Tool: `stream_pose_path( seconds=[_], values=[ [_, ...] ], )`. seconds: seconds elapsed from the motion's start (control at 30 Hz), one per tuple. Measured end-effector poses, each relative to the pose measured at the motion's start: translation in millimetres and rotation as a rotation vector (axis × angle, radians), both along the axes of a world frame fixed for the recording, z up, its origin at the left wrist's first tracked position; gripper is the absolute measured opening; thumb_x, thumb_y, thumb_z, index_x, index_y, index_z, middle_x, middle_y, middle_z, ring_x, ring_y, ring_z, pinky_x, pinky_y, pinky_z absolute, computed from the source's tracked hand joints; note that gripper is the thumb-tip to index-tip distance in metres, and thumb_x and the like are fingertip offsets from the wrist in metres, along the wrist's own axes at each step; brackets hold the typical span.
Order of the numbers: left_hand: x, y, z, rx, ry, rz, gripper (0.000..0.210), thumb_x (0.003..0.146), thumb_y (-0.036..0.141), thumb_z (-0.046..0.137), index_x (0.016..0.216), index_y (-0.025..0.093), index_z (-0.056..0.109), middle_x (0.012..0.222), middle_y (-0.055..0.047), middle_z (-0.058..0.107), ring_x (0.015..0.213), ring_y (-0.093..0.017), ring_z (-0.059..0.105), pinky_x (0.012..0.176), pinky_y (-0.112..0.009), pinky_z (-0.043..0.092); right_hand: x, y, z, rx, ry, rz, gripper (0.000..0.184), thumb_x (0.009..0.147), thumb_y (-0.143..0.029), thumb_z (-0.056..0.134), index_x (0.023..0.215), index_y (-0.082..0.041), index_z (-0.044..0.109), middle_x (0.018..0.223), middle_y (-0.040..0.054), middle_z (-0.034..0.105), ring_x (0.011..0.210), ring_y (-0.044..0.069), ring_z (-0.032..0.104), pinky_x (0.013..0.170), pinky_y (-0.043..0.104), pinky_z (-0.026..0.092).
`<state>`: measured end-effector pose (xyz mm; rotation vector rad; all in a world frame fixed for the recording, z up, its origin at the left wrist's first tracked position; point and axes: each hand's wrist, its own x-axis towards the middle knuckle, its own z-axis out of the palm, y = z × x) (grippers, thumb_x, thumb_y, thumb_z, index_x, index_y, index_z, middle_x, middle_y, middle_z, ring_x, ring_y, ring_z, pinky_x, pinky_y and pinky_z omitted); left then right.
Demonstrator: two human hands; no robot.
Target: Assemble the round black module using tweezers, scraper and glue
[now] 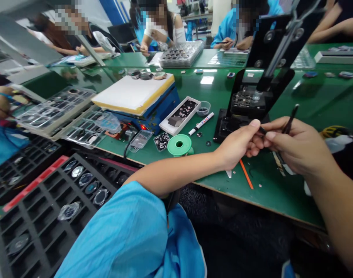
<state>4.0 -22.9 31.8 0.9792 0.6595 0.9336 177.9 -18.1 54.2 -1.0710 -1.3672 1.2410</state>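
Observation:
My left hand is closed, thumb and fingers pinched on a small dark thing whose kind I cannot make out. Meeting it at the fingertips is my right hand, which grips a slim dark tool; its upper end sticks up past the fingers. Both hands are held above the green table, in front of a black hand press with a metal lever. Below them lies an orange stick. A green spool, a white paint marker and a small black ring lie to the left.
A blue heating box with a white top stands left of a white tray of small parts. Black foam trays with watch-like pieces are at lower left. Clear compartment trays lie behind. Co-workers sit across the table.

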Motion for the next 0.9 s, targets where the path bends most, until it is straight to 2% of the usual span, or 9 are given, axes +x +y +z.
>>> stream_pose_path(
  seconds=[0.1,0.23,0.53,0.67,0.8,0.9],
  values=[
    [1.1,-0.3,0.3,0.009,-0.011,0.024,0.064,0.113,0.073,0.053,0.084,0.017,0.066,0.077,0.001,0.059,0.062,-0.008,0.052,0.057,-0.022,0.035,-1.6,0.4,1.3,0.028,0.004,0.022,0.022,0.077,-0.033,0.094,0.092,-0.025,0.08,0.069,-0.0017,0.072,0.064,0.017,0.069,0.061,0.031,0.054],
    [1.4,-0.3,0.8,-0.003,-0.012,0.043,0.065,0.113,0.075,0.051,0.084,0.018,0.065,0.076,0.0,0.06,0.063,-0.008,0.052,0.058,-0.022,0.037,-1.0,0.9,1.4,0.026,-0.051,0.052,0.019,0.083,-0.035,0.093,0.096,-0.029,0.08,0.075,-0.0009,0.075,0.07,0.019,0.07,0.063,0.033,0.052],
    [-0.6,-0.2,0.1,0.052,-0.053,0.036,0.067,0.111,0.079,0.053,0.086,0.019,0.067,0.076,-0.001,0.061,0.063,-0.009,0.051,0.057,-0.021,0.04,-8.0,-1.9,11.2,0.022,-0.006,0.075,0.016,0.079,-0.029,0.088,0.092,-0.028,0.079,0.069,-0.0029,0.073,0.064,0.017,0.069,0.062,0.032,0.056],
    [-0.7,-1.0,0.7,0.047,-0.047,0.029,0.066,0.111,0.079,0.053,0.087,0.019,0.068,0.076,-0.001,0.062,0.062,-0.009,0.051,0.056,-0.021,0.039,-6.5,-2.0,10.2,0.038,0.027,0.086,0.011,0.082,-0.024,0.085,0.09,-0.027,0.078,0.068,-0.0027,0.073,0.064,0.016,0.07,0.064,0.033,0.057],
    [-0.8,-1.1,1.3,0.023,-0.073,0.038,0.063,0.112,0.076,0.053,0.09,0.019,0.067,0.079,-0.001,0.065,0.062,-0.009,0.051,0.056,-0.02,0.04,-5.6,-1.1,7.5,0.043,-0.002,0.086,0.016,0.08,-0.019,0.082,0.094,-0.026,0.079,0.07,-0.0034,0.074,0.066,0.016,0.072,0.064,0.03,0.057],
    [-0.6,-0.7,3.1,0.005,-0.052,0.052,0.063,0.113,0.075,0.052,0.091,0.019,0.067,0.079,-0.001,0.065,0.063,-0.009,0.052,0.055,-0.02,0.04,-5.9,1.0,4.4,0.061,0.025,0.095,0.016,0.08,-0.022,0.081,0.095,-0.024,0.077,0.068,-0.0045,0.073,0.064,0.015,0.072,0.061,0.029,0.056]
  ],
)
